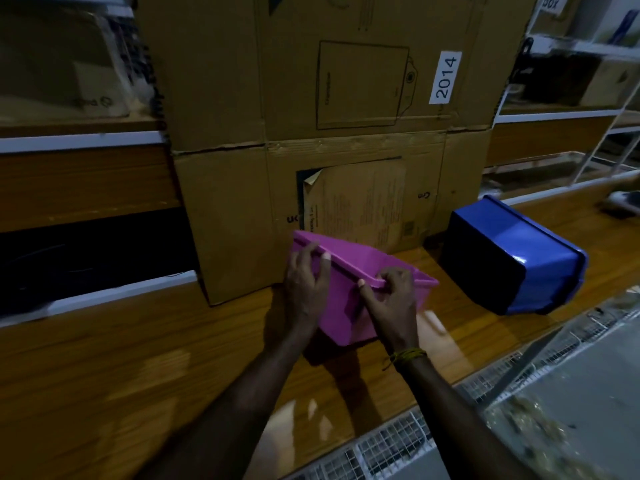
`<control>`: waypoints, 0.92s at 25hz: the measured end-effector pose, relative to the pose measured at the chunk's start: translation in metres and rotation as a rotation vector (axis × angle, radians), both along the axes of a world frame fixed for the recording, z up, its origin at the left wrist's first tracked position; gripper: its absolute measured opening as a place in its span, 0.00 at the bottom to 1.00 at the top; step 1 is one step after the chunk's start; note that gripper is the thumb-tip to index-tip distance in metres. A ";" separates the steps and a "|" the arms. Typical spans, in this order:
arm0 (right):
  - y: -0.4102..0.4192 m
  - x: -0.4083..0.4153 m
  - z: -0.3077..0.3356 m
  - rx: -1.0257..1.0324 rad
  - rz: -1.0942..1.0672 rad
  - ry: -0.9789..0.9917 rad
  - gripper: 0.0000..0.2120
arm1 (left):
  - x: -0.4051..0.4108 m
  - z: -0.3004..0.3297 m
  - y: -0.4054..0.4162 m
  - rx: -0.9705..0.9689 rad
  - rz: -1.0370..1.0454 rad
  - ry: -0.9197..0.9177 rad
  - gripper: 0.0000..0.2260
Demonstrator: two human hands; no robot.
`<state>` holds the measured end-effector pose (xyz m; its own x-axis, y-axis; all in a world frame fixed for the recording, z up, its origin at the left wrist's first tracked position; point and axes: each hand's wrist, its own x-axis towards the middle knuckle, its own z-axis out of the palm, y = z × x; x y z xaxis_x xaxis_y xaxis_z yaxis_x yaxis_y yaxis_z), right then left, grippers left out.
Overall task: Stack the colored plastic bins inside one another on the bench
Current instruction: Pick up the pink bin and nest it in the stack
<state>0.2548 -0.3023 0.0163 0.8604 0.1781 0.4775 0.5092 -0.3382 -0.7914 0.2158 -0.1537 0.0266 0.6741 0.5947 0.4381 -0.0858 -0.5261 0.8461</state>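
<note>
A pink plastic bin point(349, 306) stands tilted on the wooden bench point(138, 375), its open top facing away from me. My left hand point(304, 285) grips the near rim at its left end, thumb over the edge. My right hand point(391, 299) grips the same rim further right. A blue plastic bin point(519, 251) lies tipped on its side to the right, apart from the pink one, its dark bottom facing left.
A large cardboard box point(311, 140) labelled 2014 stands against the back, right behind the pink bin. Shelving with boxes point(69, 81) runs on both sides. A wire mesh rack point(398, 445) lies along the bench's near right edge.
</note>
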 end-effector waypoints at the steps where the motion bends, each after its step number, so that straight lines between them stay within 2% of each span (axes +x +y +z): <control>1: -0.002 -0.007 -0.001 -0.005 0.028 -0.010 0.16 | -0.004 -0.001 0.007 -0.028 0.058 0.032 0.22; 4: -0.012 -0.020 -0.003 0.006 0.078 -0.027 0.15 | -0.016 0.002 0.026 -0.171 0.153 0.051 0.30; 6: -0.019 -0.027 -0.004 0.031 0.088 -0.004 0.13 | -0.027 0.009 0.031 -0.254 0.139 -0.002 0.27; 9: -0.021 -0.036 0.002 0.136 -0.007 0.037 0.09 | -0.043 0.017 0.026 -0.240 0.147 -0.071 0.19; 13: -0.022 -0.046 0.020 0.243 -0.103 0.077 0.15 | -0.067 0.026 0.011 -0.225 0.245 -0.188 0.16; 16: -0.023 -0.056 0.032 0.286 -0.110 0.148 0.19 | -0.086 0.034 0.003 -0.207 0.314 -0.227 0.15; 23: -0.030 -0.090 0.021 0.241 -0.005 0.147 0.16 | -0.146 0.031 -0.020 -0.234 0.462 -0.252 0.14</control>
<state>0.1653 -0.3321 0.0369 0.9241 0.0705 0.3756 0.3819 -0.1331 -0.9146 0.0700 -0.1737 0.0580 0.2132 0.9031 0.3727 -0.1062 -0.3578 0.9278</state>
